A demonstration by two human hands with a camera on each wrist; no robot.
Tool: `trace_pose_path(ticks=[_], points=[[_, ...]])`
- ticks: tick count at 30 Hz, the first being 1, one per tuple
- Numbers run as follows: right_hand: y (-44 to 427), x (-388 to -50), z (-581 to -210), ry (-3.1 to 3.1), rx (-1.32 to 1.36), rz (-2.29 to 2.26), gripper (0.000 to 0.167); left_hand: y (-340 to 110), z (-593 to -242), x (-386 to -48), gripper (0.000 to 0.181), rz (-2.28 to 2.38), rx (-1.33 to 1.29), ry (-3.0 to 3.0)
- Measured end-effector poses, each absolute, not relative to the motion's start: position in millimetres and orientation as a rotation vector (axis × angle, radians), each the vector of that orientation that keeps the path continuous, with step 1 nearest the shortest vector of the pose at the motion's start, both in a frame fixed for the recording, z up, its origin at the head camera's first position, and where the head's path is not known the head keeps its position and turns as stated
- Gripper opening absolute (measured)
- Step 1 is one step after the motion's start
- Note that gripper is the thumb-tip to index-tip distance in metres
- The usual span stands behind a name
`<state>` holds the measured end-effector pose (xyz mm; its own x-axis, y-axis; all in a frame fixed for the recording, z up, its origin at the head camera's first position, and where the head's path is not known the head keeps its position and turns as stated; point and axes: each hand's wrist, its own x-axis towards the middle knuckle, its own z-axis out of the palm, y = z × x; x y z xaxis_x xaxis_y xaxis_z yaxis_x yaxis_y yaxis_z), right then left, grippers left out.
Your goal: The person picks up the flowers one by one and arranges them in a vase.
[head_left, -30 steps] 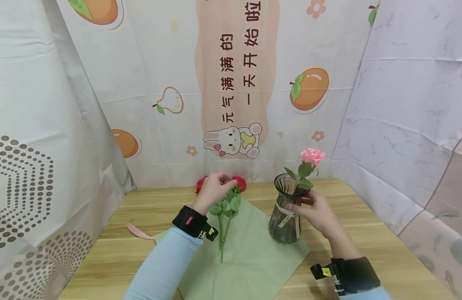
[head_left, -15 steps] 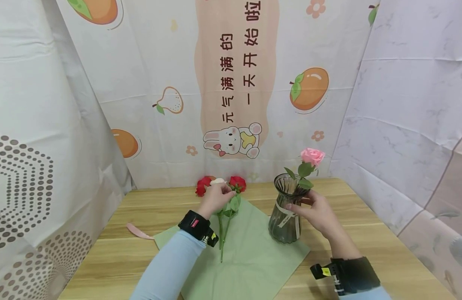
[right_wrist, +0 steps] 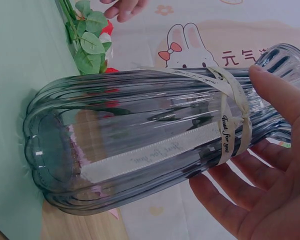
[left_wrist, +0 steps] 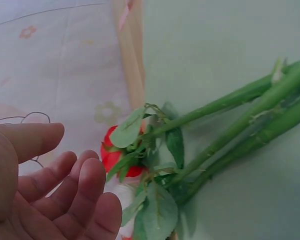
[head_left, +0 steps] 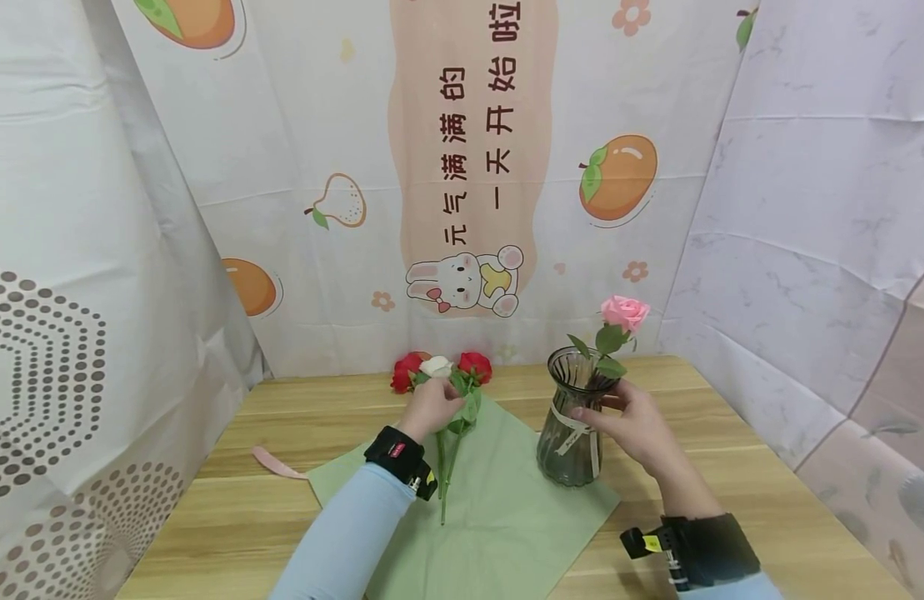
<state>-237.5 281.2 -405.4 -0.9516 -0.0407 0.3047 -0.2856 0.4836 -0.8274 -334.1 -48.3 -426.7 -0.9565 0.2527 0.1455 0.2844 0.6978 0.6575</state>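
Observation:
My left hand (head_left: 432, 408) hovers over several roses lying on a green sheet (head_left: 499, 508); its fingers are loosely bent and hold nothing. A white rose (head_left: 437, 367) lies between a red rose (head_left: 407, 372) and another red rose (head_left: 476, 367), their green stems (left_wrist: 255, 110) toward me. My right hand (head_left: 641, 425) grips the ribbed grey glass vase (head_left: 570, 450) near its neck, thumb on one side and fingers on the other. A cream ribbon (right_wrist: 230, 115) printed with words is tied round the vase. One pink rose (head_left: 625, 313) stands in it, leaning right.
The wooden table (head_left: 222, 517) ends at a printed cloth backdrop (head_left: 327, 283) just behind the rose heads. A pink ribbon (head_left: 277, 463) lies left of the sheet. Cloth walls hang on both sides.
My left hand has drawn back from the rose heads, a little down toward me, and the white rose now shows. My right hand and the vase have not moved.

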Motion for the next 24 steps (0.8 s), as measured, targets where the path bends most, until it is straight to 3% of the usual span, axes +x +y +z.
trace_pose_path(ticks=[4, 12, 24], points=[[281, -237, -405, -2.491, 0.270, 1.450, 0.069, -47, -431, -333, 0.015, -1.070, -0.431, -2.900], [281, -237, -405, -2.501, 0.264, 1.437, 0.071, -44, -440, -335, 0.043, -1.047, -0.414, -2.927], [281, -237, -404, -2.496, 0.272, 1.439, 0.069, -40, -454, -338, 0.050, -0.933, -0.382, -2.954]])
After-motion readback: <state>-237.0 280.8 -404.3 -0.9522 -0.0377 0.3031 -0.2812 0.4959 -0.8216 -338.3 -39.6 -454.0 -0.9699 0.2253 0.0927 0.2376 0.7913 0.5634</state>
